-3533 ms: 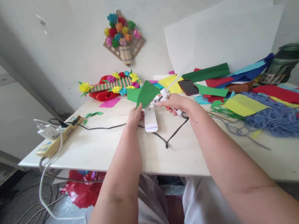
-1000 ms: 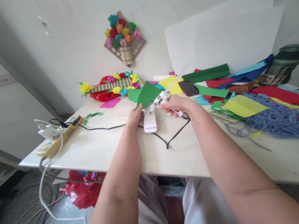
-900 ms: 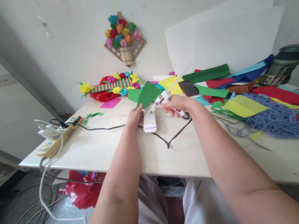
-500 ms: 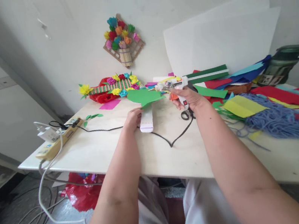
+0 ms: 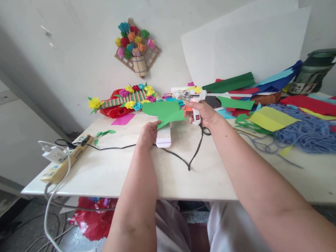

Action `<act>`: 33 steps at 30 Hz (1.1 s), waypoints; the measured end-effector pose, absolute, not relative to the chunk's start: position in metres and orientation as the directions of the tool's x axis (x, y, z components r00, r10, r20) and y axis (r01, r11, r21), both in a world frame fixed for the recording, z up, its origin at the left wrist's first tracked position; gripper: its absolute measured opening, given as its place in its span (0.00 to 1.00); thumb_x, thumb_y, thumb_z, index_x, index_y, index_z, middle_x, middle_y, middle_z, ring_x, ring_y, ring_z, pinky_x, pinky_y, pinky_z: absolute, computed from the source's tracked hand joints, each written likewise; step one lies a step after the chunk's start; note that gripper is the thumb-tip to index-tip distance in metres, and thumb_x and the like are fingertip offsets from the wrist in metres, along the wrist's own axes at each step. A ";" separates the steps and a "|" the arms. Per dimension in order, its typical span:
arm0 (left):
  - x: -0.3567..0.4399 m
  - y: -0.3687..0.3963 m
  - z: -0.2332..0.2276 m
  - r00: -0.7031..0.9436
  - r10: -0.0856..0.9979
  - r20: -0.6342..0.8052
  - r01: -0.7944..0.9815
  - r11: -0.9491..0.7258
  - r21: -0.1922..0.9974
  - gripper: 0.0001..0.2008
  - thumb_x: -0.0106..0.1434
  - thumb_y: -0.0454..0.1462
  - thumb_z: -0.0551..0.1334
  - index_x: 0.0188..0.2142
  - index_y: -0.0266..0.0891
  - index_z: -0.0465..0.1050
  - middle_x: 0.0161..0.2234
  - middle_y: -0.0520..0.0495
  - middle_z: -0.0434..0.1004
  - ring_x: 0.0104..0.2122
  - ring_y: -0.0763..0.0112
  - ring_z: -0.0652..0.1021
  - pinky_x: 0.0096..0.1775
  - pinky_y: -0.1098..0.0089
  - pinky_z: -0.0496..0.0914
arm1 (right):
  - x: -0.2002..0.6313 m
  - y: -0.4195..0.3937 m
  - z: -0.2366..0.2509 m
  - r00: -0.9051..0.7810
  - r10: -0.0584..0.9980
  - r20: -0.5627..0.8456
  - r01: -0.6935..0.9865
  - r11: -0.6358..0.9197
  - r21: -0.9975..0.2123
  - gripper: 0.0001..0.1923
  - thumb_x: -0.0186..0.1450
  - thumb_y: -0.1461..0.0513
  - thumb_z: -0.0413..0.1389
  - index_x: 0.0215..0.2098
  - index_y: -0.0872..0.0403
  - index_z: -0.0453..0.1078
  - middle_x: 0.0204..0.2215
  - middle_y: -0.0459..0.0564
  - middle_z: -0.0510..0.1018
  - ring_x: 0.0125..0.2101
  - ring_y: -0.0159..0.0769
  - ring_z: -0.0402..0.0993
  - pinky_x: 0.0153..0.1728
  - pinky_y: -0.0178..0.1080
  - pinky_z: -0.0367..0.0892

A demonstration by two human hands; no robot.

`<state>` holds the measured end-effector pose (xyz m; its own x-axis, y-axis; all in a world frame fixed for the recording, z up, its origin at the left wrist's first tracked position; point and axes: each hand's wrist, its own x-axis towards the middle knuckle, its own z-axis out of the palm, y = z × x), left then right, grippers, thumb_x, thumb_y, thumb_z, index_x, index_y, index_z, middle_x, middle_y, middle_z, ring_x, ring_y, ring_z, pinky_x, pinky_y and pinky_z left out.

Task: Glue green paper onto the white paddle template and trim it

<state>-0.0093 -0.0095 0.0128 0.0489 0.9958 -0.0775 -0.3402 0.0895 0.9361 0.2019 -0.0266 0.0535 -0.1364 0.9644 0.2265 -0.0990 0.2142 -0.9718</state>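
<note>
My left hand [image 5: 149,134] is closed, its fingertips pinching the near left edge of a green paper sheet [image 5: 163,108]. Beneath the sheet lies a long white strip-like block [image 5: 163,138], partly covered by it. In my right hand [image 5: 207,111] is a white glue gun [image 5: 197,118] with a red switch and an orange trigger, its nozzle pointing left over the sheet's right side. The nozzle tip is hard to make out among the colourful things behind. From the gun's handle a black cord [image 5: 190,166] loops down onto the table.
A flower-decorated guitar shape [image 5: 125,99] lies at the back. Left stands a yellow power strip [image 5: 64,162] with plugs, near cut green leaves [image 5: 101,134]. Blue yarn [image 5: 307,132], coloured papers [image 5: 273,119] and a dark bottle [image 5: 316,71] crowd the right side of the table [image 5: 123,168].
My right hand and the glue gun have moved left, closer to the green sheet. The sheet's near part now spreads lower and wider over the white block.
</note>
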 end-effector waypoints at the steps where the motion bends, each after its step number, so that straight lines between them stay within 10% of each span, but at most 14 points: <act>1: -0.009 -0.009 0.012 0.067 0.995 -0.072 -0.364 0.091 0.927 0.14 0.51 0.34 0.53 0.36 0.30 0.71 0.25 0.45 0.74 0.25 0.66 0.75 0.32 0.67 0.70 | 0.202 -0.025 0.052 -0.121 0.967 0.223 -0.108 0.211 -0.972 0.20 0.52 0.49 0.58 0.31 0.58 0.67 0.20 0.47 0.74 0.13 0.26 0.64 0.14 0.31 0.62; 33: -0.014 -0.003 0.008 0.004 1.000 -0.018 -0.378 0.018 0.926 0.36 0.47 0.29 0.62 0.57 0.33 0.56 0.34 0.41 0.76 0.29 0.63 0.77 0.29 0.68 0.69 | 0.186 -0.026 0.038 -0.358 0.934 0.014 -0.158 -0.045 -0.986 0.15 0.55 0.57 0.61 0.34 0.58 0.67 0.30 0.56 0.78 0.29 0.40 0.77 0.23 0.37 0.73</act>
<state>-0.0139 -0.0034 0.0076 0.0043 0.9998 -0.0178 -0.3783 0.0181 0.9255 0.1864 -0.0259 0.0377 -0.3578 0.9337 0.0145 -0.1582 -0.0454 -0.9864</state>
